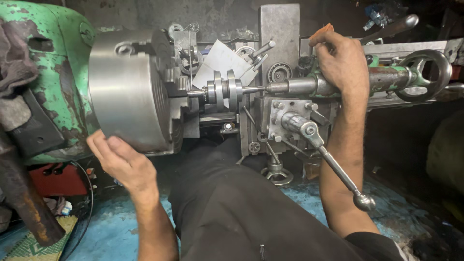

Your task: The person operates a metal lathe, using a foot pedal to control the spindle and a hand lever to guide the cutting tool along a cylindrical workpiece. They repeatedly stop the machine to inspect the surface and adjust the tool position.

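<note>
Light falls from above and in front of me, bright on the lathe chuck (126, 89), whose steel face shows a soft sheen without harsh glare. My left hand (123, 164) and right hand (340, 60) are evenly lit and sharp. The far wall and the right corner sink into near black, detail lost. Under the machine my dark trousers (232, 208) swallow light. Straight edges bow slightly toward the frame's sides, and the left edge is a little soft.

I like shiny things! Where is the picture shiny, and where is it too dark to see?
Head view: the big round metal chuck gleams with soft glare by the left hand; the right hand is well lit; the far right edge and top corners sink into shadow, hiding detail.
</note>
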The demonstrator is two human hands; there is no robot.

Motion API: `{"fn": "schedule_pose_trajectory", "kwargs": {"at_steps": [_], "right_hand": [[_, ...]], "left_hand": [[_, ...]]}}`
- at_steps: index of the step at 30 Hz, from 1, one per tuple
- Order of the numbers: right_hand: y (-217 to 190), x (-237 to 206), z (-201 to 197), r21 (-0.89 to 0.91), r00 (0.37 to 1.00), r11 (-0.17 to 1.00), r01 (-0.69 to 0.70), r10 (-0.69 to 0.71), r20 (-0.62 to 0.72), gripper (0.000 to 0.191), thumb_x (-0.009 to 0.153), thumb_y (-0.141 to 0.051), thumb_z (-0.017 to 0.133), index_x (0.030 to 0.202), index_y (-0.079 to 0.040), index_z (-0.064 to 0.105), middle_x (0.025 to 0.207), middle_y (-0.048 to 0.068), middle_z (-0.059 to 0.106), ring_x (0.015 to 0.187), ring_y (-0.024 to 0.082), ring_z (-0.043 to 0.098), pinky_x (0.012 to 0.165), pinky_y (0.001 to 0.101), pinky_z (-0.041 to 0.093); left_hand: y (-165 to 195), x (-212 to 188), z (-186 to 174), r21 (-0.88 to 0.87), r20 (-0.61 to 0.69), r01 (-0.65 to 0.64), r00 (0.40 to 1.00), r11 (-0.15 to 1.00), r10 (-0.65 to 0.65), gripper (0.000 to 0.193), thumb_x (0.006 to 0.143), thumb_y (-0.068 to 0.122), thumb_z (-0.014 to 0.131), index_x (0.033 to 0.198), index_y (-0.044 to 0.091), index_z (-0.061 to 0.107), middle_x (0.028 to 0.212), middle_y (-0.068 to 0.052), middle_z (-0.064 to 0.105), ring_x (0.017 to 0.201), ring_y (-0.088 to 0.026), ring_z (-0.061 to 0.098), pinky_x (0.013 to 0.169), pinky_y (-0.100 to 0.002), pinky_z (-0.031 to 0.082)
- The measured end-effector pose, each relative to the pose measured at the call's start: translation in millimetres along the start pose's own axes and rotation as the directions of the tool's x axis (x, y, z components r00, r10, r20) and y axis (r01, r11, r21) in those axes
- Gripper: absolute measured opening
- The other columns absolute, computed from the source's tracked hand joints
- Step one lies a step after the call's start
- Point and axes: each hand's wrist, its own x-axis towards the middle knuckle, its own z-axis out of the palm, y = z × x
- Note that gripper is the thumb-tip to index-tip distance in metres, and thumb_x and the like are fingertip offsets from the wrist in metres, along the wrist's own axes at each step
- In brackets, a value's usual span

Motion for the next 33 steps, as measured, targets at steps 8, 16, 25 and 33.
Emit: {"fn": "schedule_pose_trajectory", "kwargs": {"at_steps": [8, 16, 25, 33], "right_hand": [[-6, -4, -3, 0.055, 0.994, 0.993, 0.107, -0.104, -0.044, 0.019, 0.100, -0.011, 0.062, 0.113, -0.009, 0.077, 0.082, 0.014, 0.069, 0.072, 0.023, 0.066, 0.069, 0.0373, 0.051], [-5, -8, -3, 0.052, 0.995, 0.996, 0.071, -0.068, -0.069, 0.018, 0.101, -0.013, 0.062, 0.111, -0.009, 0.077, 0.077, 0.017, 0.067, 0.065, 0.025, 0.065, 0.065, 0.0383, 0.050], [-2, -14, -4, 0.094, 0.965, 0.979, 0.181, -0.158, -0.211, 0.018, 0.100, -0.011, 0.063, 0.108, -0.008, 0.078, 0.080, 0.017, 0.070, 0.067, 0.025, 0.067, 0.065, 0.0384, 0.052], [5, -24, 0, 0.162, 0.838, 0.935, 0.316, -0.195, -0.510, 0.022, 0.097, 0.003, 0.058, 0.109, -0.001, 0.076, 0.086, 0.013, 0.076, 0.078, 0.017, 0.076, 0.066, 0.0303, 0.057]], "left_hand": [[-178, -82, 48, -0.244, 0.112, -0.024, 0.992, 0.969, 0.053, 0.056, 0.119, 0.036, 0.023, 0.157, -0.005, 0.023, 0.147, -0.023, 0.047, 0.133, -0.030, 0.050, 0.120, -0.039, 0.038], [-236, -85, 100, -0.645, 0.186, -0.080, 0.948, 0.760, 0.258, 0.064, 0.118, 0.042, 0.026, 0.166, 0.003, 0.013, 0.148, -0.016, 0.044, 0.128, -0.019, 0.048, 0.119, -0.032, 0.039], [-103, -48, 6, -0.246, 0.214, 0.108, 0.975, 0.963, -0.054, 0.080, 0.112, 0.060, 0.025, 0.149, -0.011, 0.028, 0.148, -0.029, 0.044, 0.135, -0.028, 0.039, 0.110, -0.047, 0.029], [-51, -19, 8, -0.576, 0.029, 0.033, 0.999, 0.817, -0.019, 0.047, 0.113, 0.044, 0.052, 0.128, 0.001, 0.043, 0.093, 0.001, 0.047, 0.080, -0.008, 0.042, 0.071, -0.025, 0.035]]}}
